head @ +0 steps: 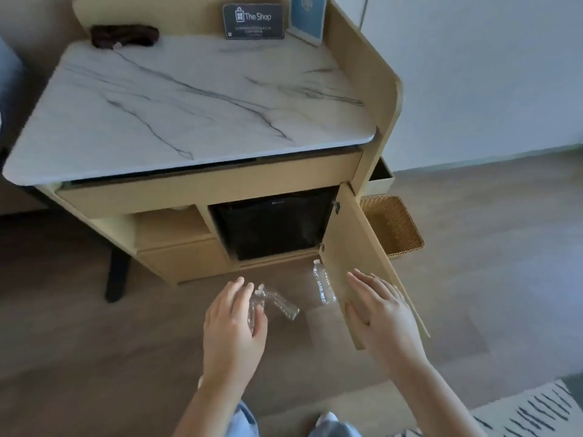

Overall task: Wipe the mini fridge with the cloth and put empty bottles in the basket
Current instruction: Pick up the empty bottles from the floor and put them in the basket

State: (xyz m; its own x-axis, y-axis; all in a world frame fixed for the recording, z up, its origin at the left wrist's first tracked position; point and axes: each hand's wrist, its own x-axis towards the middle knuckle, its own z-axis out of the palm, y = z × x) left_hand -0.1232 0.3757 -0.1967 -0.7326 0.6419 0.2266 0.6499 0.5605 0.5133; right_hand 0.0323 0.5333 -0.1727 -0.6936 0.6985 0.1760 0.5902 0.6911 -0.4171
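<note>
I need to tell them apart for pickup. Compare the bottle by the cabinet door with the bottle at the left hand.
The bottle by the cabinet door lies alone, untouched, cap toward the mini fridge. The bottle at the left hand lies at a slant across the floor, its cap end under the left hand. Both are clear, empty-looking plastic with white caps.

Shop sign and booklet on marble top.

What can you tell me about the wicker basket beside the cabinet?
The basket is a shallow rectangular tray of golden-brown woven wicker. It sits on the wooden floor to the right of the cabinet, partly hidden behind the open cabinet door. The part that shows holds no bottles, and neither hand touches it.
</note>
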